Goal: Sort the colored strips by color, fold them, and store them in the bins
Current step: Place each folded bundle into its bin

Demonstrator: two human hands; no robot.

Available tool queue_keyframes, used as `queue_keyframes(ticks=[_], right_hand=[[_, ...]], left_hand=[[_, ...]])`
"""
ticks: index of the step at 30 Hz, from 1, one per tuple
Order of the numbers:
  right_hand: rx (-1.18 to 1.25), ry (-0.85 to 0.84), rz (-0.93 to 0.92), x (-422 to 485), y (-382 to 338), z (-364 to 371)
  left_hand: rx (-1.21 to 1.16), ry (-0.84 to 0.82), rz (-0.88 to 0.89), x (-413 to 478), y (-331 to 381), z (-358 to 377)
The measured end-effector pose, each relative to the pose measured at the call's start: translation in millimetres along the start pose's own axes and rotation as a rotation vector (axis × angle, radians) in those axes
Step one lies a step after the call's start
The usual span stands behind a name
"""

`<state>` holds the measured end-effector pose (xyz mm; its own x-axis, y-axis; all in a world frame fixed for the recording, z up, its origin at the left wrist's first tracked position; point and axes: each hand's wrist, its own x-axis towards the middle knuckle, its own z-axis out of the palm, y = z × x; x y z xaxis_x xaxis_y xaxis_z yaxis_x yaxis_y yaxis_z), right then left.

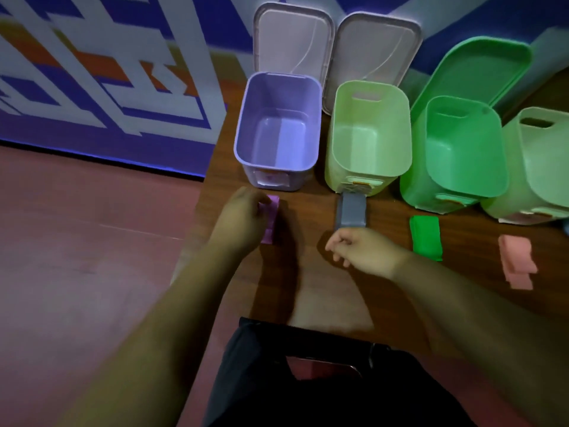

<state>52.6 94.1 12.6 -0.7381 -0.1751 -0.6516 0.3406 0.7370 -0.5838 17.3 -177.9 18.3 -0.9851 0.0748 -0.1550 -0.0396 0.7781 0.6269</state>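
My left hand (241, 218) grips a folded purple strip (271, 221) lying on the wooden table, just in front of the open purple bin (278, 131). My right hand (363, 251) hovers with loosely curled fingers and holds nothing, right below a folded grey strip (351, 214). That grey strip lies in front of a pale green bin (368, 134). A folded green strip (426, 237) sits before the darker green bin (462, 152). A folded pink strip (517, 261) lies before the rightmost pale green bin (542, 161).
Bin lids (292, 38) lean open against the patterned wall behind the bins. The table's left edge (197, 229) runs just left of my left hand, with reddish floor beyond. My dark-clothed lap (308, 380) is at the near table edge.
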Motion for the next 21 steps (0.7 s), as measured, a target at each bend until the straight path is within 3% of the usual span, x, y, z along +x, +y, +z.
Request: queue_keyframes(ticks=[3, 9, 15, 21], right_hand=[[0.164, 0.03, 0.113, 6.8, -35.9, 8.0], [0.414, 0.074, 0.259, 24.0, -71.1, 36.7], [0.318, 0.072, 0.31, 43.0, -86.3, 68.3], [0.275, 0.12, 0.2, 64.1, -93.5, 86.2]], left_hand=[[0.024, -0.117, 0.114, 21.9, -15.2, -3.0], [0.026, -0.298, 0.112, 58.1, -37.6, -8.6], [0.148, -0.483, 0.165, 73.0, -55.4, -4.8], [0.23, -0.566, 0.155, 73.8, -46.5, -19.7]])
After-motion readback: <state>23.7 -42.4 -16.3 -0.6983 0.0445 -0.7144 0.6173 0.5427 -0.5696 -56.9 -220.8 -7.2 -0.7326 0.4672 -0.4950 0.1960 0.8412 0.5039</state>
